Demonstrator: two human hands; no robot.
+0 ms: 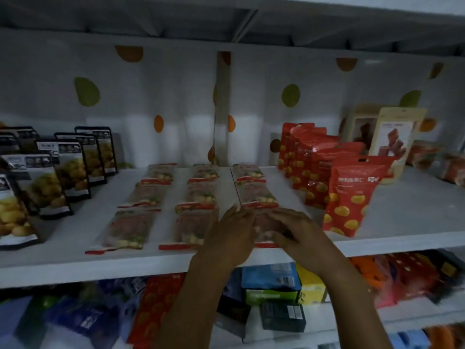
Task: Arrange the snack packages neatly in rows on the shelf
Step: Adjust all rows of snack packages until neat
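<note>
Flat clear snack packages with red bottom strips lie in three columns on the white shelf (402, 217). The left column's front package (125, 229) and the middle column's front package (187, 230) lie flat. My left hand (230, 235) and my right hand (293, 234) both rest with straight fingers on the front package of the right column (264, 231), which they mostly hide. Behind it lie two more packages of that column (254, 191).
Standing black-and-yellow pouches (47, 183) fill the shelf's left side. Red pouches with yellow dots (351, 197) stand in a row to the right of my hands, with beige boxes (395, 141) behind. Mixed boxes and bags (271, 283) crowd the lower shelf.
</note>
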